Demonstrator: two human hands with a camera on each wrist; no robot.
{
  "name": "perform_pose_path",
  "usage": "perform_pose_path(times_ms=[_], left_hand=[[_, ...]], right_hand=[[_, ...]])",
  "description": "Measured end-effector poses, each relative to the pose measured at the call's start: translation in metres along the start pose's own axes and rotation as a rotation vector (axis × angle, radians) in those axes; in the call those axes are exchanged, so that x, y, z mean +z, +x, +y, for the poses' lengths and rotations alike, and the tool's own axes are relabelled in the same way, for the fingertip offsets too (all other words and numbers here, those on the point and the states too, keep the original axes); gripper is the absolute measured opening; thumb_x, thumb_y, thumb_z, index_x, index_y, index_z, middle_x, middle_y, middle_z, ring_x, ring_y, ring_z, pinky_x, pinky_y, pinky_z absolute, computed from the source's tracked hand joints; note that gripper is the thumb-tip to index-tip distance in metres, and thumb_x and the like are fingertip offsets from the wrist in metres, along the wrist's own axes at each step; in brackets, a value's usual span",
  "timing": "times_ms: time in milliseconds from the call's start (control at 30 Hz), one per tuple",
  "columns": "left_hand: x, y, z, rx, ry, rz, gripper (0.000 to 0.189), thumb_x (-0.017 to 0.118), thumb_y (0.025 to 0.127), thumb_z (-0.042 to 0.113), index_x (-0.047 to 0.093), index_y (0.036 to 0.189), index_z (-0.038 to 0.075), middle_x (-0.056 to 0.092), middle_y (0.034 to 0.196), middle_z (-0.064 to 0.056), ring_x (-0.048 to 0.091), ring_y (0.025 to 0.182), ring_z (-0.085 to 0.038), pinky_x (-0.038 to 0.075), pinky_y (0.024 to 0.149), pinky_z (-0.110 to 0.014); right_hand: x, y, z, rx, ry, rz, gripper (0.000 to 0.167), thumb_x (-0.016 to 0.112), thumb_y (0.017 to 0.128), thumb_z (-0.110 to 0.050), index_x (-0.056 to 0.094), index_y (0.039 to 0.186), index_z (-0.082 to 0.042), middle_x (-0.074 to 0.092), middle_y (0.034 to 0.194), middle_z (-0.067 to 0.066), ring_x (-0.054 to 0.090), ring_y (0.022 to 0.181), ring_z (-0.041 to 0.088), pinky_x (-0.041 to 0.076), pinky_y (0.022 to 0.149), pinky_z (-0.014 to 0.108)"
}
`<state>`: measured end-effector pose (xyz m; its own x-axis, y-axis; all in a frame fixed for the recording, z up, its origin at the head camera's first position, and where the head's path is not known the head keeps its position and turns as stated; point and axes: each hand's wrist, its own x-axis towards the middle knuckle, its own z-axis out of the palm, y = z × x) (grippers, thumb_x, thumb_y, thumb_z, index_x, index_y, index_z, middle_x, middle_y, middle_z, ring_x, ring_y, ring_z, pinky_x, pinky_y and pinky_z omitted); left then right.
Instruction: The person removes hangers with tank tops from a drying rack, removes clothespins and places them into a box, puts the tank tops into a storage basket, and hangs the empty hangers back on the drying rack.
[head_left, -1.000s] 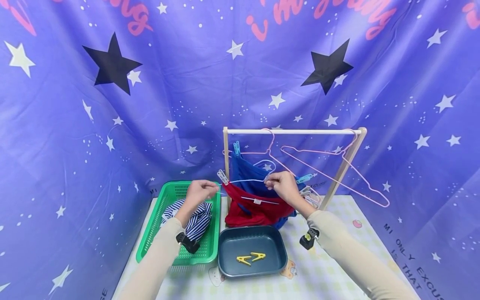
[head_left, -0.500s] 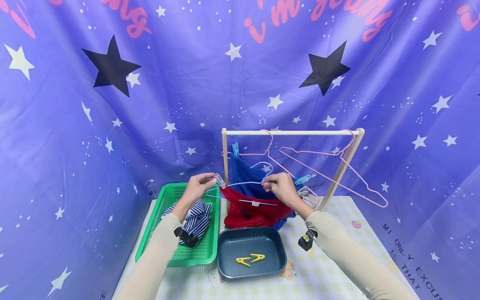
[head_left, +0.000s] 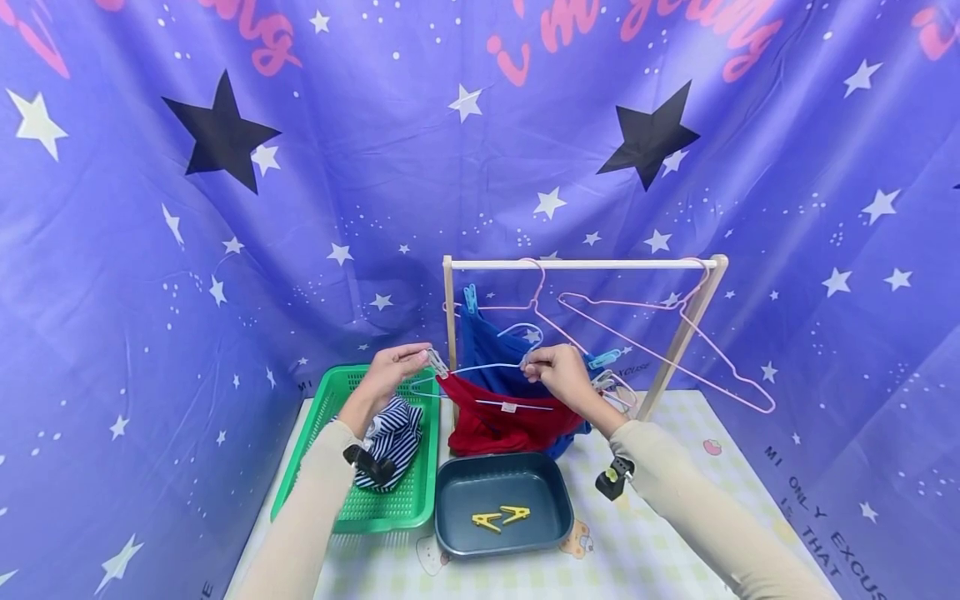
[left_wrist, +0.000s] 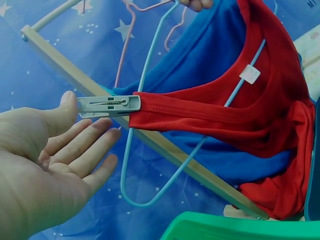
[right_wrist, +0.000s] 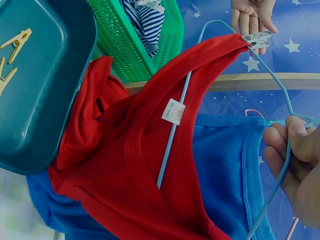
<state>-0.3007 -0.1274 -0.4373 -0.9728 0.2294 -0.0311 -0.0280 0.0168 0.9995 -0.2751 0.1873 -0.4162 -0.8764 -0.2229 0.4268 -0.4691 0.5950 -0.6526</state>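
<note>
A red garment (head_left: 495, 421) with a white tag hangs from a light blue hanger (left_wrist: 125, 170). A grey clothespin (left_wrist: 110, 104) clamps its left strap to the hanger's shoulder. My left hand (head_left: 390, 371) is at that clothespin's outer end: in the left wrist view the thumb tip lies against or just beside the handles, and the fingers stretch loosely below. My right hand (right_wrist: 297, 160) pinches the hanger at the base of its hook. Behind hangs a blue garment (head_left: 487, 337) with light blue clothespins (head_left: 470, 298). A second grey clothespin (head_left: 603, 382) shows by the right forearm.
Pink hangers (head_left: 667, 307) hang from the wooden rack (head_left: 585, 264). A green basket (head_left: 281, 492) with a striped garment (head_left: 397, 446) stands at the left. Two yellow clothespins (head_left: 501, 518) lie in a dark blue tray (head_left: 555, 533) in front of the red garment.
My left hand has moved from the hanger's left arm to the clothespin on the left strap, and its fingers have loosened. The right hand keeps its hold on the hanger.
</note>
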Motion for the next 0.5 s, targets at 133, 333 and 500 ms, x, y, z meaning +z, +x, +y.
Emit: perform_pose_path(times_ms=[133, 333, 500], left_hand=[[-0.0007, -0.0016, 0.0013, -0.015, -0.034, -0.028, 0.045, 0.056, 0.105, 0.014, 0.050, 0.145, -0.006, 0.060, 0.142, -0.022, 0.056, 0.134, -0.037, 0.036, 0.120, -0.049], [-0.0004, -0.0002, 0.0010, -0.037, -0.059, -0.040, 0.047, 0.058, 0.105, 0.016, 0.050, 0.145, -0.007, 0.064, 0.138, -0.018, 0.060, 0.132, -0.033, 0.036, 0.120, -0.049], [-0.0005, 0.0005, 0.0009, -0.032, -0.069, -0.040, 0.047, 0.058, 0.104, 0.016, 0.050, 0.144, -0.007, 0.064, 0.138, -0.018, 0.067, 0.123, -0.023, 0.038, 0.119, -0.049]], right_hand=[[0.0005, 0.0010, 0.0002, -0.011, -0.002, -0.001, 0.014, 0.070, 0.087, 0.010, 0.079, 0.082, 0.001, 0.076, 0.079, 0.015, 0.074, 0.066, 0.023, 0.061, 0.063, 0.027], [0.0022, 0.0011, -0.0010, -0.003, 0.013, -0.004, 0.014, 0.069, 0.087, 0.011, 0.078, 0.082, 0.002, 0.076, 0.079, 0.016, 0.073, 0.066, 0.023, 0.062, 0.065, 0.030], [0.0031, 0.0012, -0.0014, -0.002, 0.023, -0.002, 0.014, 0.068, 0.087, 0.012, 0.078, 0.082, 0.003, 0.076, 0.080, 0.017, 0.074, 0.066, 0.023, 0.062, 0.064, 0.029]])
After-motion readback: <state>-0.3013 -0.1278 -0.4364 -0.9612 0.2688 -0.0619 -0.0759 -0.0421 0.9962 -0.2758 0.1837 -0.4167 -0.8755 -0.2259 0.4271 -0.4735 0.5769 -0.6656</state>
